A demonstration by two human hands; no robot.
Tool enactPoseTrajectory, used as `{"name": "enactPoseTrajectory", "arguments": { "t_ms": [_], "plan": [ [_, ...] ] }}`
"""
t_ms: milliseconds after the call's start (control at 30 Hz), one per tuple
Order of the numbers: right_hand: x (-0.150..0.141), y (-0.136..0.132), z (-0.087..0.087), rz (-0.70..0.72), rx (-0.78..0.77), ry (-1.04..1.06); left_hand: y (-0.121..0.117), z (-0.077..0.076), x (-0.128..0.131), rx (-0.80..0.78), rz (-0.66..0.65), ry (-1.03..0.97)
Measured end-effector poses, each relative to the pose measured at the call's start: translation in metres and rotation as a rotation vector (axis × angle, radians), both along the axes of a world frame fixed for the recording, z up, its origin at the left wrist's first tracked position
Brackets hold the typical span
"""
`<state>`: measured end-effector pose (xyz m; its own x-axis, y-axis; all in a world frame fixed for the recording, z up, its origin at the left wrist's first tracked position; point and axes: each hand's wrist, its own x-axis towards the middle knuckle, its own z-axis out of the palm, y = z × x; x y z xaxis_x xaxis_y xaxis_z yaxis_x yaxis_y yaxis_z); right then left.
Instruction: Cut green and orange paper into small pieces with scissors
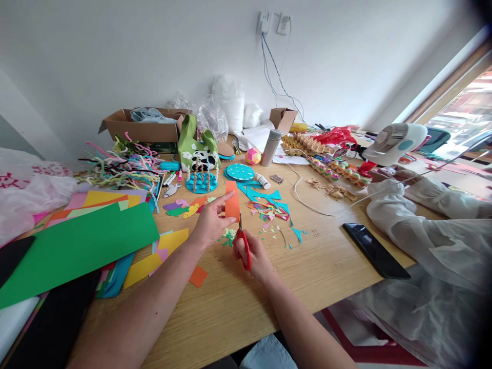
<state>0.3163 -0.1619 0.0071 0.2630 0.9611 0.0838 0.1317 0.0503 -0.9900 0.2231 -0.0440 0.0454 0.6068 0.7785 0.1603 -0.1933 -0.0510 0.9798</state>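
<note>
My left hand (pixel 210 221) pinches a strip of orange paper (pixel 232 201) upright above the table. Wrapped round the handles of red-handled scissors (pixel 246 251) is my right hand (pixel 257 256), and the blades meet the paper's lower right edge. Just below the left hand lie green paper bits (pixel 229 236). Several colourful paper fish (pixel 180 209) rest beyond that hand, to the left. Another orange piece (pixel 199 275) lies flat near my left forearm. Mixed coloured scraps (pixel 269 209) and blue offcuts (pixel 265 193) are spread to the right of the paper.
Sheets of coloured paper, a large green one (pixel 84 246) on top, cover the left side. Pipe cleaners (pixel 123 164), a green felt bag (pixel 198 148) and a grey bottle (pixel 271 147) stand behind. At right are a phone (pixel 374 250), a fan (pixel 395 143) and a co-worker's white sleeves (pixel 395 210).
</note>
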Motion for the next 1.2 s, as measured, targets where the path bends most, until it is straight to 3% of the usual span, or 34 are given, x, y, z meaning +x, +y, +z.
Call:
{"name": "enactPoseTrajectory", "arguments": {
  "t_ms": [567,1200],
  "plan": [
    [-0.001,0.000,0.001,-0.022,-0.020,0.026,-0.002,0.002,0.000,-0.004,0.002,0.012],
    [-0.001,0.004,-0.015,-0.072,-0.059,0.055,-0.003,0.003,0.001,-0.060,0.001,-0.007]
  ]
}}
